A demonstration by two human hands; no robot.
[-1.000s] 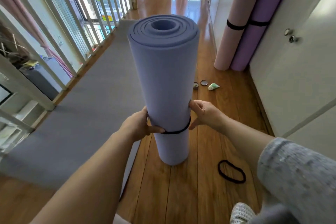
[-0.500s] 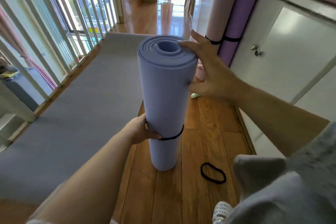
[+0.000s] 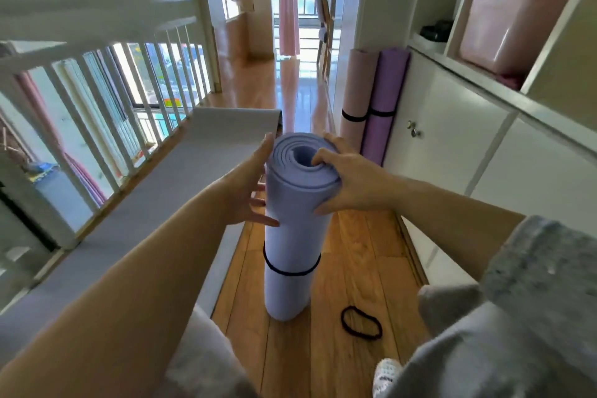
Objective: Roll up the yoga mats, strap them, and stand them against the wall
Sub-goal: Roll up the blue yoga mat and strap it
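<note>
Right sleeve: my soft knit sleeve of mottled grey [image 3: 546, 271] ends above my elbow.
Forearms: my left forearm [image 3: 145, 268] and right forearm [image 3: 436, 200] are bare.
Hands: my left hand [image 3: 248, 186] and right hand [image 3: 352, 184] are bare too.
Lap: pale grey fuzzy fabric [image 3: 452, 342]; which garment, I cannot tell.
Foot: white footwear with small dark dots [image 3: 386, 376], blurred.

I can read no text, label or number anywhere here; the yellow-and-orange patch [image 3: 171, 103] seen through the white railing [image 3: 97, 126] may be a sign, but it is too blurred for me to make out
</note>
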